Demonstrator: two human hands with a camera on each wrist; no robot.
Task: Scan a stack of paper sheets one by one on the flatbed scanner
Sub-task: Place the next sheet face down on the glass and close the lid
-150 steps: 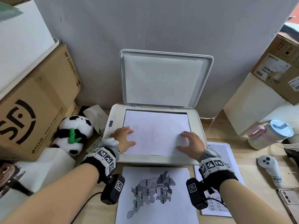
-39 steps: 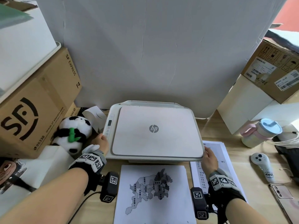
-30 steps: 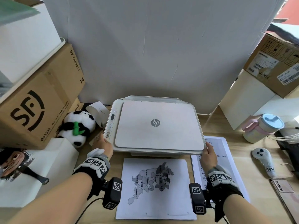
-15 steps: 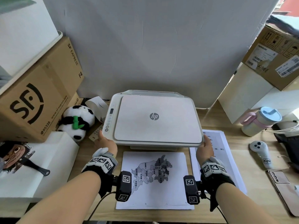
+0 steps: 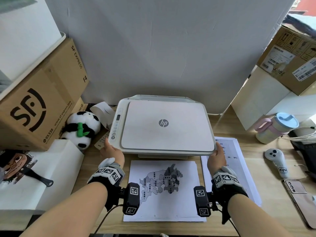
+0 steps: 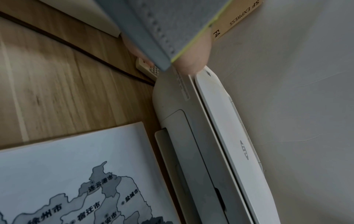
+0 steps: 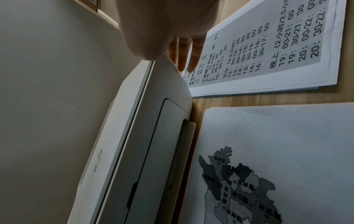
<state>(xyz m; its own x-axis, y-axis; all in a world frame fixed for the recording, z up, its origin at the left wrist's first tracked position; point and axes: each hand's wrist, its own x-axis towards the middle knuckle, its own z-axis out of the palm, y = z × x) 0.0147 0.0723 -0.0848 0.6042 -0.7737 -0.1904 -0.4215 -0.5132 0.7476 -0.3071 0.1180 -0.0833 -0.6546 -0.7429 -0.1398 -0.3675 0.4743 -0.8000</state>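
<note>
We log the desk [image 5: 253, 151] first: wooden top, boxes stacked at both sides, and the HP flatbed scanner [image 5: 162, 127] centred against the white backdrop, its lid [image 5: 167, 134] fully down. In front of it lies the map stack [image 5: 164, 190], face up; to the right, partly under the scanner's corner, sits the timetable stack [image 5: 239, 170]. Our left hand [image 5: 112, 151] rests against the scanner's front-left corner, just below the control panel [image 5: 116, 124]; its fingers are hidden from the head view and the left wrist view shows only a thumb on the casing, so we cannot tell how far they curl. Our right hand [image 5: 216, 157] sits at the front-right corner, thumb at the lid edge and straight fingers reaching down the side wall, gripping nothing. Judged step: the lid is closed for a scan pass, both hands steadying the unit. Next move, as we read it, calls for pressing the scan button on the panel with the left hand, waiting, then lifting the lid from its front edge to swap sheets. Against five seconds ago: then the lid stood open and both hands flattened a blank-side-up sheet on the glass; that sheet is now presumably under the lid, unseen. Over the last second the hands have barely shifted.
</note>
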